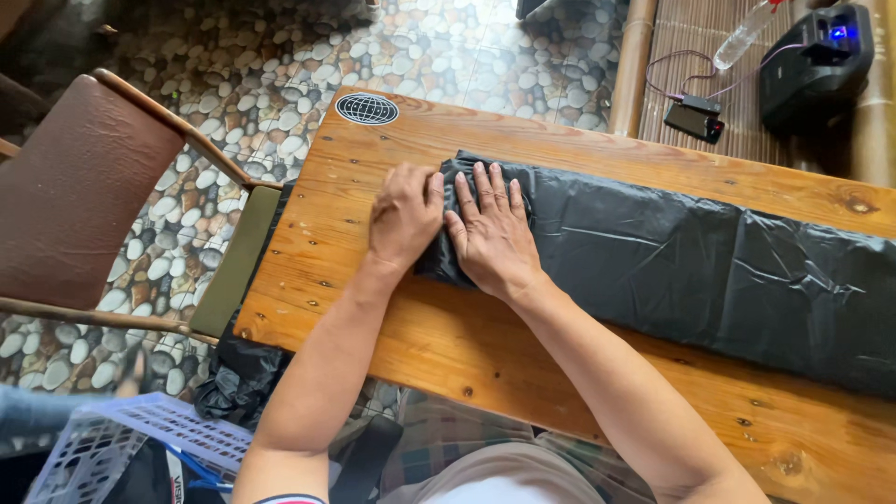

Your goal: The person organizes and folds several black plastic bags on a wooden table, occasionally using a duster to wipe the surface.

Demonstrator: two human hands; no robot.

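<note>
We see a long black plastic bag (672,252) lying flat on the wooden desk (523,355). It runs from left to right. Both hands press on its left end. The left hand (403,217) curls over the folded edge. The right hand (493,233) lies flat and open on top. The rest of the bag stretches away to the right.
</note>
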